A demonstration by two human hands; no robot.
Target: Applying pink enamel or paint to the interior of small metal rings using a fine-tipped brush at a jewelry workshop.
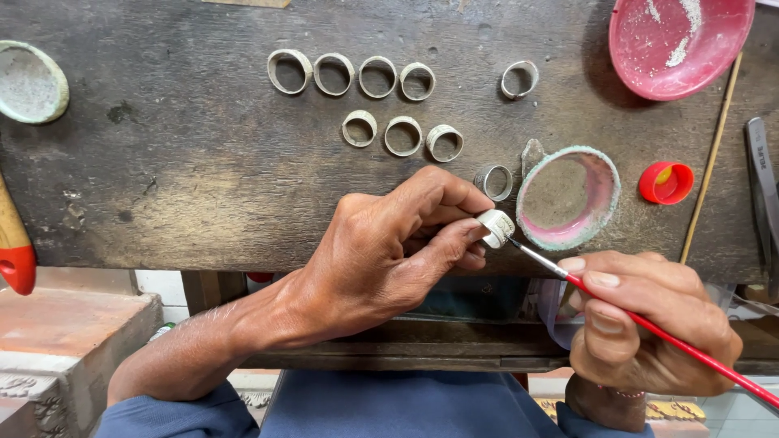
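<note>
My left hand (pixel 389 251) pinches a pale metal ring (pixel 496 228) between thumb and fingers, just over the front edge of a dark wooden bench (pixel 187 170). My right hand (pixel 641 324) holds a thin red-handled brush (pixel 649 326) like a pen, and its tip touches the ring's right side. Close behind the ring stands a small pink dish (pixel 568 197) with a crusted pale rim. One more ring (pixel 494 182) lies just left of that dish.
Several similar rings (pixel 350 75) lie in two rows on the bench, with a single one (pixel 519 79) further right. A larger pink bowl (pixel 678 42) holds white powder at the back right. A red cap (pixel 665 182), a thin stick (pixel 712 158), tweezers (pixel 763 191) and a pale dish (pixel 29 81) are also there.
</note>
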